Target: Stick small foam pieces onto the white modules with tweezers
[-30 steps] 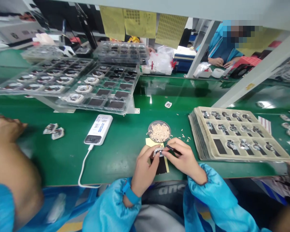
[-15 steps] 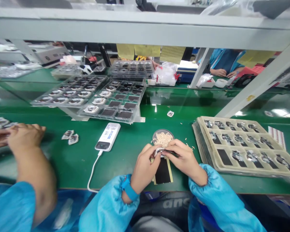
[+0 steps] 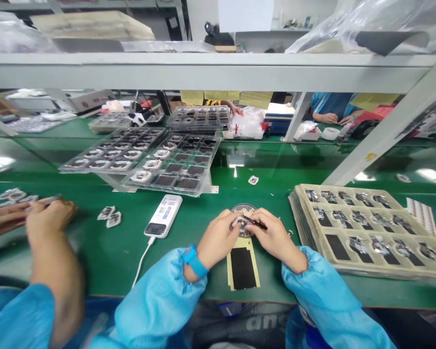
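Observation:
My left hand (image 3: 217, 238) pinches a small white part (image 3: 237, 221), held just over the near side of a round dish (image 3: 245, 207). Pale little pieces fill that dish, and a few lie scattered to its right. In my right hand (image 3: 276, 241) is a pair of dark tweezers (image 3: 256, 223), their tip against or very close to the white part. Fingers cover much of the part, so exact contact is unclear. Below my hands, a black rectangular sheet with a yellow backing (image 3: 244, 268) rests on the green bench (image 3: 141, 271).
Stacked cream trays (image 3: 343, 228) of metallic parts stand at right. Clear trays (image 3: 178, 167) sit raised at back left. A white power bank (image 3: 164, 215) with a cable lies left of my hands. A co-worker's hands (image 3: 53, 218) work at far left.
The camera view has tilted up, so the bench sits lower in the picture. My hands are slightly higher over the dish, and more of the black sheet shows.

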Demonstrator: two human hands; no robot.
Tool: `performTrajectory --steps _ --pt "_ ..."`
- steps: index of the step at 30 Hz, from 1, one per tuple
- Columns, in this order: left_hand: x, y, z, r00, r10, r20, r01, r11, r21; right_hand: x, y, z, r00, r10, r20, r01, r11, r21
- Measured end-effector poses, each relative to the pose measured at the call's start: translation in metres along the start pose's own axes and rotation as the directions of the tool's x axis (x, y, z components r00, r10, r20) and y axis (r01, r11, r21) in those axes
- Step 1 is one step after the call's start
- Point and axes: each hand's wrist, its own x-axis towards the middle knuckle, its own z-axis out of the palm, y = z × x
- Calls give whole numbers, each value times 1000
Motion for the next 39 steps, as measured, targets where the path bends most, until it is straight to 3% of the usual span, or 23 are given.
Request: performTrajectory --steps 2,5,9,14,18,20,22,25,26,27,29,30,32,36,39 --pt "34 -11 -4 999 -40 -25 43 990 134 2 10 -1 996 60 -73 -66 995 -76" --pt "99 -35 -5 987 -144 -72 156 966 208 0 21 1 990 102 -97 -119 974 -191" --pt "167 -52 13 961 -234 -144 267 921 285 -5 23 4 984 101 -145 -120 984 -129" --pt "191 -37 53 976 -172 -131 204 933 296 -4 17 -2 964 119 -236 -126 992 -15" --pt "192 -25 58 978 -195 -70 205 957 205 -11 16 -12 932 174 -318 -191 981 -22" --pt "187 -22 47 978 -210 5 209 973 101 -20 18 -12 898 331 -288 -309 943 120" --pt "170 -18 30 973 -204 106 210 977 -46 -32 20 -8 861 486 -149 -417 843 339" --pt "121 -11 1 960 -153 235 219 932 -288 -47 21 1 844 533 67 -489 711 505" --pt "100 -9 -7 954 -129 270 231 893 -386 -50 22 4 848 521 95 -493 712 500" --pt "78 -7 -14 949 -99 300 263 776 -573 -53 22 6 855 509 99 -488 727 483" --pt "36 -5 -19 945 -91 314 308 574 -759 -56 23 10 869 487 85 -470 759 450" --pt "17 -6 -18 941 -101 324 328 517 -791 -56 23 11 872 482 82 -465 767 441" --pt "-13 -9 -9 923 -143 356 377 508 -774 -56 24 12 873 482 80 -466 771 433" --pt "-44 -24 24 943 -193 272 328 680 -656 -55 26 14 877 476 63 -459 792 403" --pt "-53 -33 41 953 -212 218 303 726 -617 -55 27 14 878 475 60 -461 803 379"
